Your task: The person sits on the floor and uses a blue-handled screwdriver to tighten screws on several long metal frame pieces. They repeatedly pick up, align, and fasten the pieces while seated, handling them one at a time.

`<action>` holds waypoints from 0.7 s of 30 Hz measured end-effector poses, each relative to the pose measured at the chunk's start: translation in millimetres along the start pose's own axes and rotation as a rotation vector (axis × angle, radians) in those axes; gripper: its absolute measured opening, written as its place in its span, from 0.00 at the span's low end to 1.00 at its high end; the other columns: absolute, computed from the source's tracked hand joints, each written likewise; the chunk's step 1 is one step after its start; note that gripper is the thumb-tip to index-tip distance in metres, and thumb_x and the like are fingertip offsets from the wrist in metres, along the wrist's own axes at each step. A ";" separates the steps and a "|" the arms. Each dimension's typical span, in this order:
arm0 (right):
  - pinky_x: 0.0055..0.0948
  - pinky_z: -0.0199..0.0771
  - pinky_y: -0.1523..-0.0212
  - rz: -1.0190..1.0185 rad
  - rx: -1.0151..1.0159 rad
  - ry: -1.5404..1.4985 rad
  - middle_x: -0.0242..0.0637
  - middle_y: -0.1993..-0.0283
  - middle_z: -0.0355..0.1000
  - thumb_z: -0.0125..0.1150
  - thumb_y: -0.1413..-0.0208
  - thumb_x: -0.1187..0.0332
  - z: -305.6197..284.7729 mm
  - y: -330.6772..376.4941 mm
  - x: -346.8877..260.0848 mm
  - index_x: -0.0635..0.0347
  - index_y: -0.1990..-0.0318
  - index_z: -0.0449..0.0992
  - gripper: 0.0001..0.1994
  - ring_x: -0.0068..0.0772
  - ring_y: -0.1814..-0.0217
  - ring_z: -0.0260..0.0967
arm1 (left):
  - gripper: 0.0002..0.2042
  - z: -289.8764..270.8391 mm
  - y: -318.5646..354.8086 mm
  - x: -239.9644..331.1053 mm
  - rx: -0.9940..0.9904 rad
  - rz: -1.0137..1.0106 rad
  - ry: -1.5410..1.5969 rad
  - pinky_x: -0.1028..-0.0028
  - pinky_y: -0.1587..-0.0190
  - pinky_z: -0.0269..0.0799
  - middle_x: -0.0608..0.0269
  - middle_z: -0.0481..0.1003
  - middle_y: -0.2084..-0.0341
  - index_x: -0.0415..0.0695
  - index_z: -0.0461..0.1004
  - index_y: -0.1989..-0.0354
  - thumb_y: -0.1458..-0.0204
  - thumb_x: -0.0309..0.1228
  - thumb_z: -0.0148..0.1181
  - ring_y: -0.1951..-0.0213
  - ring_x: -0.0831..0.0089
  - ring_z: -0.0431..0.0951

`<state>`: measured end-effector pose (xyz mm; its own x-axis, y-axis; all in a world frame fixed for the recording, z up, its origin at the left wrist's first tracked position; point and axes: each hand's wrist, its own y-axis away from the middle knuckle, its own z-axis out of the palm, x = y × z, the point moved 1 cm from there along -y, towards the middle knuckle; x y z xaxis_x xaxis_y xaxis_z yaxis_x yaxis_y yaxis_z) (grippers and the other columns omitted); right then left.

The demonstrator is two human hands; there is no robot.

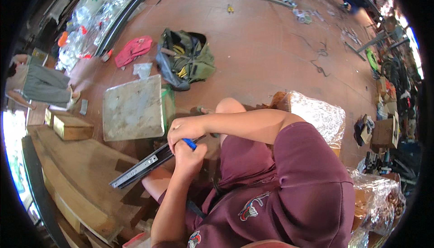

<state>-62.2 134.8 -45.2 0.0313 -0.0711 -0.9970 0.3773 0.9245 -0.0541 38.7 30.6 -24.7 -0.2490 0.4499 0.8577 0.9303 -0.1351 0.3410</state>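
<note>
A long metal drawer slide (143, 165), silver with black edges, slants from above the wooden boards up to my hands. My right hand (184, 128) reaches across from the right, its fingers bent over the slide's upper end. Just below it, my left hand (187, 156) is closed in a fist beside the slide. From that fist sticks out a short blue thing (189, 144), perhaps a handle; the rest of it is hidden by the fingers. Whether the left hand also presses on the slide, I cannot tell.
Wooden boards (81, 175) and a small wooden box (72, 127) lie at left. Ahead are a worn stool top (133, 108), an open green tool bag (187, 58) and a red cloth (134, 50). Foil-wrapped goods (314, 117) sit at right. Another person (43, 83) is far left.
</note>
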 end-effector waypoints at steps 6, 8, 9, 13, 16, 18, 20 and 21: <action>0.31 0.74 0.45 0.074 0.142 -0.145 0.45 0.61 0.83 0.53 0.45 0.68 10.4 8.5 -1.9 0.70 0.63 0.84 0.15 0.34 0.54 0.78 | 0.25 -10.1 1.2 0.3 -0.012 0.122 -0.220 0.56 0.58 0.75 0.39 0.76 0.63 0.28 0.69 0.53 0.55 0.35 0.65 0.60 0.49 0.79; 0.32 0.75 0.50 0.033 0.206 -0.291 0.45 0.64 0.82 0.53 0.44 0.64 16.0 12.1 14.2 0.67 0.66 0.85 0.16 0.34 0.58 0.77 | 0.27 -9.4 13.4 -8.0 -0.069 0.082 -0.256 0.59 0.58 0.76 0.44 0.76 0.63 0.28 0.68 0.50 0.55 0.35 0.68 0.61 0.54 0.79; 0.31 0.75 0.50 0.035 0.229 -0.251 0.45 0.64 0.82 0.53 0.45 0.65 17.4 14.4 6.4 0.68 0.67 0.84 0.16 0.33 0.58 0.77 | 0.28 -11.8 6.3 -5.0 -0.094 0.060 -0.226 0.64 0.61 0.76 0.52 0.76 0.65 0.29 0.67 0.49 0.55 0.33 0.70 0.64 0.63 0.78; 0.30 0.75 0.50 0.076 0.371 -0.313 0.44 0.65 0.81 0.53 0.46 0.67 27.9 20.4 5.2 0.71 0.66 0.83 0.16 0.32 0.59 0.77 | 0.38 -23.1 -0.3 -3.5 -0.362 0.068 -0.178 0.54 0.46 0.73 0.29 0.72 0.54 0.25 0.59 0.42 0.55 0.41 0.68 0.50 0.41 0.77; 0.30 0.75 0.50 0.058 0.446 -0.312 0.44 0.64 0.82 0.53 0.45 0.67 32.6 19.5 5.6 0.71 0.65 0.83 0.16 0.32 0.58 0.77 | 0.34 -20.7 4.3 -2.0 -0.167 0.179 -0.218 0.53 0.47 0.73 0.33 0.73 0.54 0.29 0.65 0.46 0.56 0.41 0.69 0.50 0.43 0.77; 0.31 0.76 0.50 0.053 0.486 -0.379 0.44 0.63 0.82 0.55 0.42 0.66 28.7 25.2 7.5 0.72 0.64 0.83 0.15 0.32 0.57 0.78 | 0.28 -26.9 -2.0 1.3 -0.208 0.349 -0.274 0.53 0.49 0.74 0.37 0.76 0.58 0.31 0.70 0.52 0.54 0.41 0.68 0.51 0.44 0.78; 0.31 0.76 0.50 0.030 0.448 -0.262 0.44 0.62 0.82 0.57 0.41 0.67 32.4 24.2 4.4 0.70 0.63 0.83 0.13 0.32 0.57 0.79 | 0.20 -18.8 -3.0 -18.4 -0.197 0.300 -0.246 0.53 0.50 0.73 0.39 0.77 0.59 0.33 0.72 0.54 0.50 0.35 0.66 0.52 0.43 0.78; 0.32 0.77 0.50 0.049 0.399 -0.195 0.44 0.61 0.82 0.59 0.41 0.66 32.6 25.2 0.7 0.69 0.62 0.84 0.13 0.31 0.57 0.79 | 0.18 -12.7 4.5 -20.4 -0.109 0.367 -0.221 0.53 0.50 0.73 0.40 0.77 0.59 0.34 0.73 0.55 0.49 0.32 0.64 0.53 0.42 0.77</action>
<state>-22.5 145.9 -45.5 0.2174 -0.1358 -0.9666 0.6975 0.7143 0.0565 44.5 9.6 -35.8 0.1669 0.5310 0.8308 0.9097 -0.4078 0.0779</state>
